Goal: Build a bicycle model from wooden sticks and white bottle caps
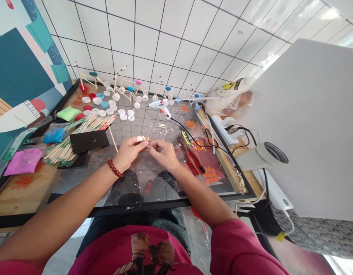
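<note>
Over the near middle of the glass-topped table, my left hand (pixel 129 153) is closed in a pinch on short wooden sticks (pixel 148 139) that poke up between thumb and fingers. A white wrap circles one of its fingers, and a beaded bracelet is on the wrist. My right hand (pixel 165 153) meets it from the right, fingertips pinched together at the sticks' lower end. Whether the right fingers grip the sticks or a small bit is too small to tell. Just left of my hands lies a longer wooden stick (pixel 113 139). A few cut stick pieces (pixel 161 125) rest beyond them.
A white glue gun (pixel 161 108) lies behind my hands, its cord running right. Red-handled pliers (pixel 193 158) sit at right. Several stick models with bottle caps (pixel 116 96) line the back. Left are bundled sticks (pixel 61 152), black card (pixel 89 141) and clay packets (pixel 23 162).
</note>
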Tool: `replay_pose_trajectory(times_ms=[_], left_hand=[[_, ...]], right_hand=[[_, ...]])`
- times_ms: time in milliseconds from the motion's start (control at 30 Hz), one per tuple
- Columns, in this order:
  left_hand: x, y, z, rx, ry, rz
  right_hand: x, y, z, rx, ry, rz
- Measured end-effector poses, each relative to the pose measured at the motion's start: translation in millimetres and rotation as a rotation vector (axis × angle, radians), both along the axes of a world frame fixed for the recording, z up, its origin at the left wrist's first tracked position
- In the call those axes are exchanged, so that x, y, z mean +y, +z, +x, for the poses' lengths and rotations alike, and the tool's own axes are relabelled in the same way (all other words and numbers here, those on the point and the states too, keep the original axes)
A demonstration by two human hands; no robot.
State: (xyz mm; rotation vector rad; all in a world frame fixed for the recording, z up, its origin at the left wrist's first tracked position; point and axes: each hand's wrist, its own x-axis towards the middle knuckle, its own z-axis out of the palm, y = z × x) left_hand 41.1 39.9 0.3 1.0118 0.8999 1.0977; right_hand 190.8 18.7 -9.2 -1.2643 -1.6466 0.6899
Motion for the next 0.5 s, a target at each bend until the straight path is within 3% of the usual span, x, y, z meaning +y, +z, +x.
replay_pose_trajectory(times_ms=[100, 233, 433, 500], left_hand=[[0, -0.7, -1, 0.026, -0.033, -0.014], [1, 0.4, -4, -0.109, -0.076, -0.136], [2, 3.5, -6, -0.200, -0.060, -0.208], [2, 4.1, -6, -0.193, -0.065, -0.216]], right_hand=[[2, 1.3, 4, -0.013, -0.076, 0.005], [10, -0.5, 20, 0.004, -0.177, 0.016], [20, -0.2, 49, -0.298, -0.268, 0.246], [19, 2.3, 49, -0.332, -0.201, 0.306]])
